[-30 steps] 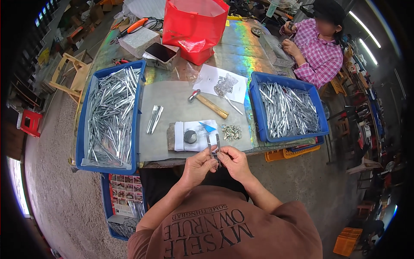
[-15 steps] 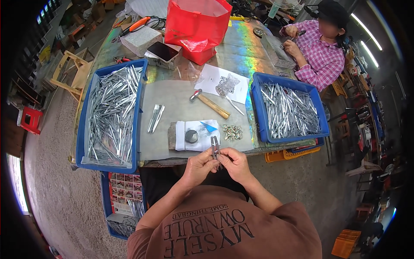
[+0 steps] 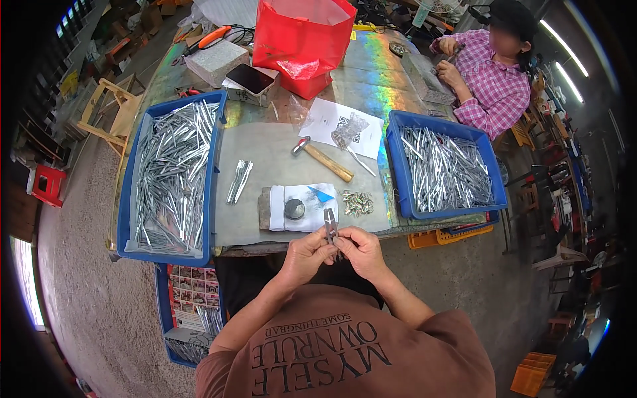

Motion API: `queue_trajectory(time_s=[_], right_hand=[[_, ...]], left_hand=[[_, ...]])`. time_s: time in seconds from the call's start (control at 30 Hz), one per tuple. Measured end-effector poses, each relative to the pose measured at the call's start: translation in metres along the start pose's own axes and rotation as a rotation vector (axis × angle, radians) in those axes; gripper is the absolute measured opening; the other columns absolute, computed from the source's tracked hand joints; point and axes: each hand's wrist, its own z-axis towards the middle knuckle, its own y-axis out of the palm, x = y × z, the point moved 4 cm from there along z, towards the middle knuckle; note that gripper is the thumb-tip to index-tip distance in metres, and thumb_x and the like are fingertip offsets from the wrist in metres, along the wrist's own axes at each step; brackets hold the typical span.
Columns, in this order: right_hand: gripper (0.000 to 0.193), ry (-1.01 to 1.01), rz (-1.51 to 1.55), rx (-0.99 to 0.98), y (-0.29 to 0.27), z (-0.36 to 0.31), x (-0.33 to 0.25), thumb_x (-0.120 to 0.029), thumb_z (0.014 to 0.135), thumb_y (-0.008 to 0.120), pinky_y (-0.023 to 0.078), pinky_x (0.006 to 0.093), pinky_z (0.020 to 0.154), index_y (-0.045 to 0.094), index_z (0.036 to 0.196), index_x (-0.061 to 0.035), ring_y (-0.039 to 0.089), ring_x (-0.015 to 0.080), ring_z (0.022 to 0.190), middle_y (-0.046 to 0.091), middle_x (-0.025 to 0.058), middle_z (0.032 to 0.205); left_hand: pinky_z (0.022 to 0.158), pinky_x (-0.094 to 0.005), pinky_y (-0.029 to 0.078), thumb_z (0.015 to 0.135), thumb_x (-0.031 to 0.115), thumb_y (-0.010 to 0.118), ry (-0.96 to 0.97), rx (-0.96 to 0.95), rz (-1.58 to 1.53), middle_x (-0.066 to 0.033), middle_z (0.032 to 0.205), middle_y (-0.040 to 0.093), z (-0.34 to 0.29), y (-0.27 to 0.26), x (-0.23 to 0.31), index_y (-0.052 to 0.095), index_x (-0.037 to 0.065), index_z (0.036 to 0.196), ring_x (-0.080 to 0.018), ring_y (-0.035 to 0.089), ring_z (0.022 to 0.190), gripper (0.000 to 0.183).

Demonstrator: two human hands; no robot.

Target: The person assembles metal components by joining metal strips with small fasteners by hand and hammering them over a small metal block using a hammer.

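Both hands at lower centre of frame, just past bench (image 3: 265,166) edge. Left hand (image 3: 306,254) and right hand (image 3: 358,251) pinched small metal piece (image 3: 330,222) between them; piece stood upright above fingertips. Each grip closed tight on piece, fingers curled. Judgement: doing step well meant keeping piece steady and aligned, holding it over bench so nothing fell to floor. Clip pile (image 3: 358,202) just above hands; hammer (image 3: 324,159) at centre; blue trays (image 3: 126,219) of rods left and right.
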Motion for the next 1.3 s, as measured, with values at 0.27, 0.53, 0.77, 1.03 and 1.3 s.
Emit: queue_trajectory(time_s=[0.27,0.53,0.77,1.03,1.3], right_hand=[[0.012,0.037,0.144,0.003,0.002,0.0,0.005,-0.009,0.078,0.054,0.035,0.0166,0.044,0.057,0.086,-0.0006,0.042,0.0031,0.05,0.053,-0.001,0.064],[0.018,0.194,0.399,-0.129,0.0,0.001,0.009,-0.009,0.081,0.05,0.038,0.0178,0.047,0.053,0.095,0.0024,0.045,0.0052,0.053,0.054,0.0013,0.07],[0.019,0.211,0.41,-0.177,0.001,0.002,0.011,-0.009,0.081,0.049,0.039,0.018,0.048,0.052,0.097,0.0022,0.046,0.0055,0.055,0.053,0.001,0.072],[0.018,0.212,0.453,-0.158,0.004,0.002,0.014,-0.008,0.081,0.049,0.038,0.018,0.047,0.052,0.096,0.002,0.046,0.0054,0.054,0.053,0.0012,0.071],[0.017,0.211,0.463,-0.127,0.005,0.001,0.014,-0.007,0.081,0.048,0.038,0.0182,0.047,0.052,0.096,0.0021,0.045,0.0056,0.053,0.053,0.0023,0.072]], left_hand=[[0.052,-0.0165,0.041,0.077,0.002,0.053,-0.042,-0.027,-0.078,0.0011,0.068,0.053,0.001,0.002,0.004,0.043,0.003,0.115,-0.0035,0.047,0.057,0.04],[0.054,-0.0169,0.041,0.078,0.001,0.051,-0.087,-0.081,-0.177,-0.0003,0.071,0.053,0.002,0.0,0.007,0.036,0.003,0.12,-0.0041,0.047,0.059,0.044],[0.055,-0.017,0.04,0.08,0.002,0.049,-0.035,-0.069,-0.175,-0.0019,0.074,0.055,0.0,0.0,0.006,0.038,0.002,0.118,-0.0052,0.049,0.062,0.04],[0.057,-0.02,0.045,0.079,0.001,0.049,-0.049,-0.158,-0.238,-0.0047,0.081,0.054,0.002,0.0,0.011,0.037,0.001,0.118,-0.0092,0.052,0.065,0.04],[0.056,-0.0194,0.044,0.079,0.001,0.049,-0.075,-0.129,-0.204,-0.0038,0.076,0.054,0.001,-0.001,0.006,0.038,0.0,0.117,-0.0081,0.052,0.063,0.039]])
